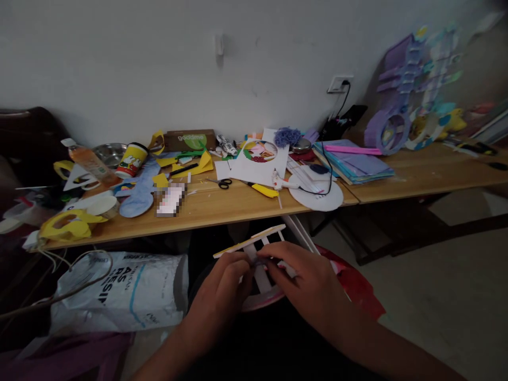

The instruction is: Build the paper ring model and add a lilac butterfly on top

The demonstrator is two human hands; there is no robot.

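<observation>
Below the table's front edge, both my hands meet on a small foam-board craft piece made of white strips with a yellow-edged top bar. My left hand is curled, its fingers pinching the piece from the left. My right hand grips it from the right, fingers bent over the white strips. A pink-rimmed round part of the piece shows under my hands. Black scissors and a white glue gun lie on the wooden table beyond.
The table holds coloured paper scraps, a yellow-handled knife, a white disc, a brown box, a cup, a bottle and a paper stack. A white printed bag lies left of me. Purple craft shapes lean on the wall.
</observation>
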